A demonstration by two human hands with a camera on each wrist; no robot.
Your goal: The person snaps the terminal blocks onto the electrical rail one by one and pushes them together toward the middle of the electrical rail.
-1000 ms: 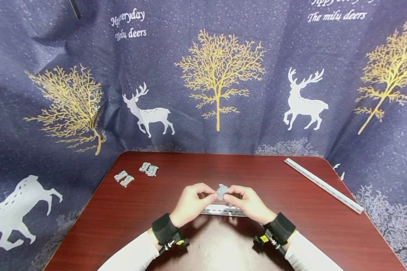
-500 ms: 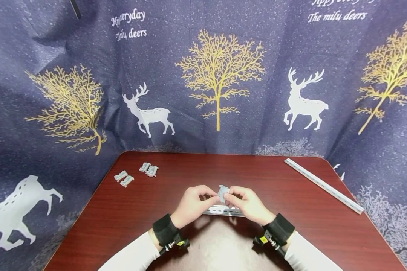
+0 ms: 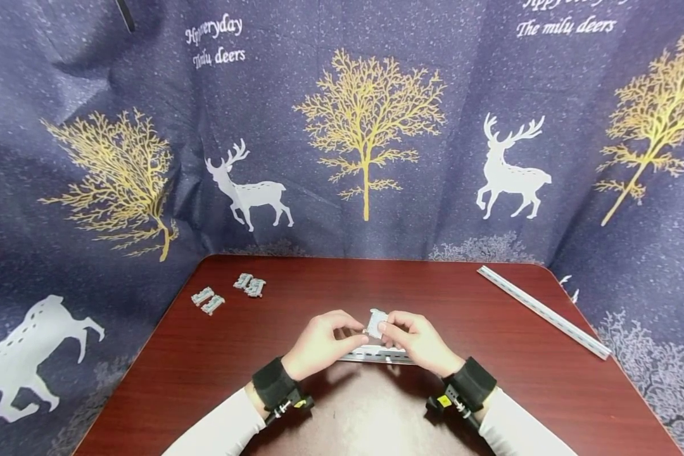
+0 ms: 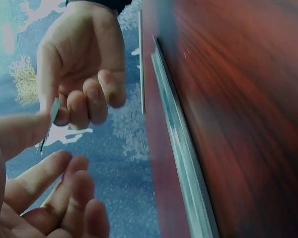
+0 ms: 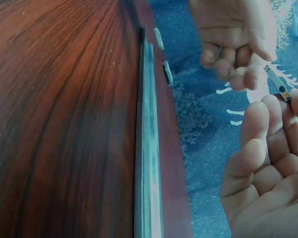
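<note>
My right hand [image 3: 424, 342] pinches a small, flat, light-grey terminal block [image 3: 378, 321] between thumb and fingers, raised above the table. At the block's left edge is my left hand [image 3: 322, 344], its thumb and index finger parted. The left wrist view shows the left thumb close to the thin edge of the terminal block [image 4: 54, 110], with the other fingers loosely bent; whether the thumb touches it I cannot tell. Edge-on in the right wrist view, the terminal block [image 5: 278, 83] spans between the two hands. Below them lies a slotted metal DIN rail [image 3: 376, 354], its ends hidden by the hands.
Several similar terminal blocks lie at the table's left, in a nearer group [image 3: 208, 300] and a farther group [image 3: 250, 285]. Another slotted rail [image 3: 544, 311] lies slanted at the right. Behind the reddish-brown table [image 3: 433, 285] hangs a patterned curtain [image 3: 410, 240].
The terminal block has turned in my right hand and shows a paler face. My left thumb and index finger, together half a second ago, have spread apart beside it.
</note>
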